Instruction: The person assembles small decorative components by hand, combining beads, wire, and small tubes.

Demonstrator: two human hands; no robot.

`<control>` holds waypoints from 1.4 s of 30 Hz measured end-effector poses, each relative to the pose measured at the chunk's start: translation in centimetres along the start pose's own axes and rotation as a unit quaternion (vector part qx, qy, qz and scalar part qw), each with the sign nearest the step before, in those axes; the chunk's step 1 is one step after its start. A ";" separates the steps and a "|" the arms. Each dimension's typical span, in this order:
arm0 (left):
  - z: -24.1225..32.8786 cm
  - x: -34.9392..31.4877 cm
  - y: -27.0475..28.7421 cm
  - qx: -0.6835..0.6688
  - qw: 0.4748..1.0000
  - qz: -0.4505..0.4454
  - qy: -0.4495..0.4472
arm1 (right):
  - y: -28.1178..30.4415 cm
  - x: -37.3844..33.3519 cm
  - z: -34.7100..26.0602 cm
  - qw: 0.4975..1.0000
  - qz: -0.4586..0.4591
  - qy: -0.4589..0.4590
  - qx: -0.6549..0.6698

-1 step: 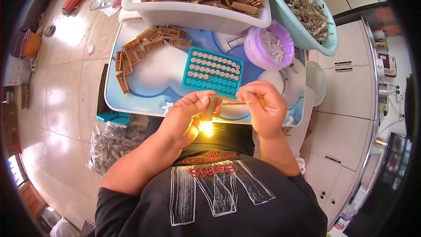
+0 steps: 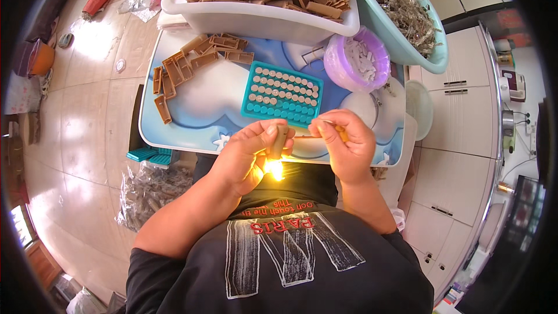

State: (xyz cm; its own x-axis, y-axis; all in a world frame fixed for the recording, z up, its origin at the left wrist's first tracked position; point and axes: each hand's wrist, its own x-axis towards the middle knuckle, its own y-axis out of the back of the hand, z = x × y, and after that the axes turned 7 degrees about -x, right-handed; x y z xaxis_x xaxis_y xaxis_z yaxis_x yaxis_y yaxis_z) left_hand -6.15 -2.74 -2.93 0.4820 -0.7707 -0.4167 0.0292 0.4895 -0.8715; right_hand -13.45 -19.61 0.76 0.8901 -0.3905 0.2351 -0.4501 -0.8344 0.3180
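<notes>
In front of my body, my left hand (image 2: pixel 241 151) grips a small brown plastic light casing (image 2: pixel 278 141) upright between thumb and fingers. A bright yellow glow (image 2: pixel 274 168) shines from its lower end. My right hand (image 2: pixel 353 148) is closed in a pinch just to the right, apart from the casing; what sits between its fingertips is too small to make out. Just beyond both hands lies a teal tray (image 2: pixel 250 84) with rows of round silver pieces. Its nearest rows show bare teal slots.
Brown half-shells (image 2: pixel 175 68) lie at the table's left. At the back stand a white bin (image 2: pixel 261 26) of more shells and an aqua basin (image 2: pixel 440 52) of tangled wired parts. A purple tub (image 2: pixel 336 75) holds white pieces. A plastic bag (image 2: pixel 152 192) rests on the floor.
My right hand has shifted slightly left, toward the casing. The left hand and the lit casing stay nearly where they were.
</notes>
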 end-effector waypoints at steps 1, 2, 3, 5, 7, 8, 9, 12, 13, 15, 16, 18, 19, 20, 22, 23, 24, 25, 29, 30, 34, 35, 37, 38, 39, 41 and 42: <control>0.3 -0.2 -0.3 -0.015 0.999 0.008 0.027 | -0.5 -0.4 0.0 0.996 -0.008 -0.067 0.063; 0.3 -0.3 -0.5 -0.020 0.999 0.006 0.035 | -0.6 -0.5 0.4 0.996 -0.007 -0.067 0.065; 0.2 -0.3 -0.7 -0.025 0.999 0.004 0.044 | -0.6 -0.6 1.0 1.000 -0.019 -0.001 0.006; 0.2 -0.4 -0.8 -0.019 0.999 -0.027 0.035 | -1.0 -0.8 1.4 0.996 -0.032 0.064 -0.053; 0.3 -0.5 -0.6 -0.063 0.997 -0.032 0.044 | -1.6 -1.1 1.4 0.998 -0.035 0.040 -0.013; 0.2 -0.5 -0.4 -0.077 0.996 -0.037 0.042 | -1.5 -1.1 1.7 0.997 -0.057 0.046 -0.028; 0.1 -0.4 -0.3 -0.090 0.994 -0.041 0.040 | -1.4 -1.1 1.6 0.997 -0.059 0.046 -0.026; -0.1 -0.3 -0.2 -0.089 0.995 -0.032 0.044 | -1.5 -1.2 1.0 0.994 -0.064 0.070 -0.055; -0.1 -0.3 -0.2 -0.089 0.994 -0.026 0.050 | -1.5 -1.1 0.9 0.994 -0.065 0.070 -0.054; -0.1 -0.2 -0.3 -0.056 0.992 -0.095 0.062 | -1.7 -1.0 0.7 0.989 -0.058 0.112 -0.076; -0.1 -0.3 -0.4 -0.050 0.994 -0.077 0.064 | -1.6 -0.9 0.7 0.986 -0.064 0.123 -0.094; -0.1 -0.5 -0.7 -0.038 0.996 -0.049 0.066 | -1.5 -0.7 0.7 0.982 -0.064 0.137 -0.113; -0.1 -0.5 -0.5 -0.038 0.996 -0.048 0.065 | -1.5 -0.6 0.8 0.978 -0.064 0.151 -0.130; -0.1 -0.5 -0.4 -0.038 0.996 -0.046 0.067 | -1.3 -0.6 0.8 0.975 -0.072 0.152 -0.142; -0.2 -0.5 -0.2 -0.037 0.996 -0.041 0.072 | -1.4 -0.5 0.5 0.976 -0.074 0.154 -0.137; -0.1 -0.6 -0.4 -0.036 0.996 -0.033 0.073 | -1.5 -0.5 0.4 0.976 -0.075 0.156 -0.133; -0.1 -0.5 -0.2 -0.041 0.994 -0.065 0.074 | -1.4 -0.5 0.5 0.975 -0.075 0.162 -0.132; -0.1 -0.4 -0.1 -0.047 0.991 -0.098 0.076 | -1.3 -0.4 0.6 0.975 -0.076 0.162 -0.132; 0.2 -0.8 -1.5 -0.025 0.995 0.007 0.093 | -1.0 -0.4 0.8 0.972 -0.082 0.170 -0.141; 0.0 -0.5 -0.7 -0.029 0.995 -0.058 0.078 | -0.9 -0.4 0.8 0.973 -0.085 0.172 -0.130; -0.2 -0.6 -0.1 -0.038 0.994 -0.043 0.088 | -1.0 -0.5 0.7 0.973 -0.089 0.174 -0.123; -0.4 -0.3 0.4 -0.035 0.994 -0.065 0.083 | -1.0 -0.6 0.6 0.973 -0.088 0.172 -0.128; -0.3 -0.3 0.1 -0.042 0.991 -0.092 0.084 | -1.0 -0.6 0.7 0.975 -0.090 0.169 -0.115; -0.3 -0.4 0.1 -0.039 0.993 -0.070 0.085 | -1.1 -0.7 0.6 0.975 -0.088 0.166 -0.120; -0.4 -0.5 0.2 -0.036 0.995 -0.048 0.085 | -1.1 -0.7 0.5 0.975 -0.086 0.164 -0.124; -0.2 -0.5 -0.2 -0.034 0.993 -0.075 0.087 | -1.0 -0.6 0.6 0.970 -0.084 0.182 -0.135; -0.2 -0.4 -0.2 -0.037 0.993 -0.075 0.086 | -0.9 -0.6 0.6 0.968 -0.089 0.186 -0.141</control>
State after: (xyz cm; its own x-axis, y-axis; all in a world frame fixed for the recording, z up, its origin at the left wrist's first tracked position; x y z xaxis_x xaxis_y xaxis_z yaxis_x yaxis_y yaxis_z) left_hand -6.57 -2.63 -2.66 0.3210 -0.8935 -0.3139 0.0219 0.3384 -0.9407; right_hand -13.53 -18.91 -0.16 0.8909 -0.0394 0.4525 -0.3412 -0.7157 0.6094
